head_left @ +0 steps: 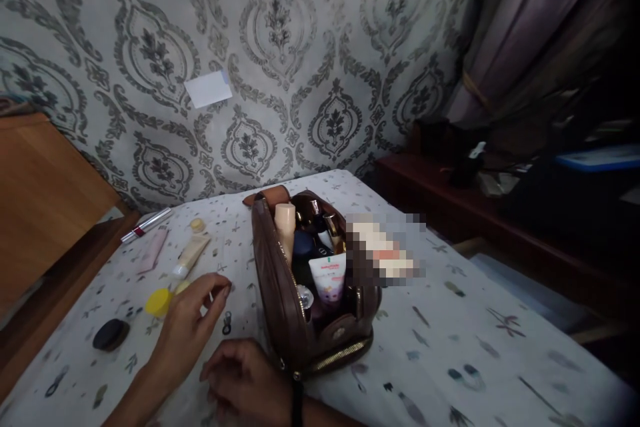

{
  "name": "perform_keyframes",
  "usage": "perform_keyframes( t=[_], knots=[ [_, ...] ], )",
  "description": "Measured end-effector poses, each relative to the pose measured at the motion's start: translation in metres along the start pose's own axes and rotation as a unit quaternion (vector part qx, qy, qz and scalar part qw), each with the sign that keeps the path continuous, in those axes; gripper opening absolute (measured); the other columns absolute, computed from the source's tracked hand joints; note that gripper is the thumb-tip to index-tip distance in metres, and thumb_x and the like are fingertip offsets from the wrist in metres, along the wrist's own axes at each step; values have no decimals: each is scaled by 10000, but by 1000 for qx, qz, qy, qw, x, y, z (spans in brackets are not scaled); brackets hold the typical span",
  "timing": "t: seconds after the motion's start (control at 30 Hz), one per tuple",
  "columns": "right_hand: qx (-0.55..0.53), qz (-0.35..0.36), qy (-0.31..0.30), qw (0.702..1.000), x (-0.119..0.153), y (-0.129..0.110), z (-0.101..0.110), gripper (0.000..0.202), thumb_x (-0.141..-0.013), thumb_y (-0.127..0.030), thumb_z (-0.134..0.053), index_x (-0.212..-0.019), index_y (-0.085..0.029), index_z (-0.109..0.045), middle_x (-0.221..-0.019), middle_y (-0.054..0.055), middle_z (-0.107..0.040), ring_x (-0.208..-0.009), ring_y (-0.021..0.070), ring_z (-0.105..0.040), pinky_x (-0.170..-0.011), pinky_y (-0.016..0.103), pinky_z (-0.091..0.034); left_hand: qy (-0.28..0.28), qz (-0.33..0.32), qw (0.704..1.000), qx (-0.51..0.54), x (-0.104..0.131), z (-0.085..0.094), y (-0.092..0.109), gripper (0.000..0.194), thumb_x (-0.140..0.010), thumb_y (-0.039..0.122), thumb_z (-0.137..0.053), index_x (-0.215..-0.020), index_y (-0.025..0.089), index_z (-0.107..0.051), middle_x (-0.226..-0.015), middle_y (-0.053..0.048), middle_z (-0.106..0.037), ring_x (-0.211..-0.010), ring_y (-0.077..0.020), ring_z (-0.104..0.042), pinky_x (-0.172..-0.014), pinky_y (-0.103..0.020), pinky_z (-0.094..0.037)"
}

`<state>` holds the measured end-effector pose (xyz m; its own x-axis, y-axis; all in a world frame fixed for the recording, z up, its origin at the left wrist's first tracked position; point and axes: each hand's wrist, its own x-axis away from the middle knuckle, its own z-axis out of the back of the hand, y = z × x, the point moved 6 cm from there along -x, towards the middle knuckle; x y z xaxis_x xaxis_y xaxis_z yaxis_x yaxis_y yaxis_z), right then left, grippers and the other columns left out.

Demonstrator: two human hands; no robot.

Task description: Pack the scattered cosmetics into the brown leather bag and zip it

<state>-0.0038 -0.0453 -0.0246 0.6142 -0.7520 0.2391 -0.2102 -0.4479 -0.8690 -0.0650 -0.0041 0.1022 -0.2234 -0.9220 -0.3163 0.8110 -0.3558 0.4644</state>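
A brown zippered bag (267,280) stands wide open on the cloth, packed with cosmetics. Inside I see a beige bottle (285,227), a white and purple tube (329,280), a dark blue round item (303,243) and small bottles with shiny caps. Left of the bag, my left hand (187,323) hovers with loosely bent fingers, a gap inside the curl and nothing visible in it. Behind that hand are a yellow lid (159,302) and a cream tube (193,255). My right hand (245,373) is low by the bag's front corner, fingers loosely curled, holding nothing visible.
A dark round container (111,334), a pink tube (153,251), a silver tube (146,225) and a small cream-coloured pot (197,225) lie at left. A blurred patch (385,250) covers something beside the bag. Wooden furniture (50,180) borders the left; patterned wall (280,67) stands behind.
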Motion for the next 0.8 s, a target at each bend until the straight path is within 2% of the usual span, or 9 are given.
perform_keyframes(
  t=[0.07,0.13,0.27,0.33,0.4,0.5,0.63,0.8],
  knots=[
    [0,-4,-6,1000,0,0,-1,136,-668,-217,-623,-789,-157,-603,-587,-64,-566,-448,55,-493,-453,174,-331,8,1,1000,5,-2,5,-3,221,-956,391,-469,-889,239,-615,-810,-16,-689,-734,-188,-638,-643,-302,-510],
    [-4,0,-6,1000,0,1,0,158,-671,-244,-627,-800,-156,-610,-593,-59,-576,-448,56,-504,-446,173,-326,28,-17,999,13,-14,14,4,203,-949,380,-477,-936,236,-619,-891,-36,-701,-824,-205,-645,-727,-327,-521],
    [-2,11,0,1000,-1,5,1,224,-657,-331,-682,-785,-159,-615,-583,-61,-565,-456,55,-492,-463,180,-342,60,-105,992,21,-61,28,43,196,-959,345,-469,-999,217,-612,-1031,-67,-686,-979,-218,-608,-874,-357,-491],
    [1,12,2,1000,-3,7,2,257,-651,-368,-704,-777,-162,-617,-573,-66,-549,-460,57,-483,-473,186,-349,37,-153,987,13,-87,25,66,213,-963,345,-464,-1035,209,-611,-1088,-70,-676,-1037,-225,-585,-908,-368,-471],
    [7,11,-5,1000,-4,8,2,271,-648,-382,-715,-771,-163,-616,-575,-62,-547,-468,66,-491,-478,193,-357,-13,-184,983,-7,-111,15,82,257,-966,381,-464,-1080,204,-611,-1117,-74,-669,-1080,-241,-565,-907,-371,-460],
    [8,6,-18,1000,-4,6,0,236,-657,-345,-716,-765,-165,-609,-577,-61,-549,-470,69,-494,-477,190,-355,-103,-201,973,-45,-134,-3,94,298,-946,437,-496,-1073,199,-622,-1057,-62,-677,-1042,-248,-576,-871,-352,-446],
    [4,-10,-13,1000,0,1,0,116,-698,-238,-666,-758,-163,-602,-571,-64,-549,-448,63,-482,-449,178,-336,-200,-187,960,-57,-141,-16,97,284,-914,440,-541,-1005,187,-635,-942,-27,-665,-856,-201,-595,-725,-290,-420],
    [0,-15,-7,1000,2,-2,-1,36,-694,-140,-594,-726,-154,-603,-568,-67,-549,-440,53,-485,-455,167,-356,-241,-187,952,-30,-130,-10,108,285,-877,420,-605,-1062,213,-668,-898,4,-664,-810,-183,-606,-681,-271,-419]
  ],
)
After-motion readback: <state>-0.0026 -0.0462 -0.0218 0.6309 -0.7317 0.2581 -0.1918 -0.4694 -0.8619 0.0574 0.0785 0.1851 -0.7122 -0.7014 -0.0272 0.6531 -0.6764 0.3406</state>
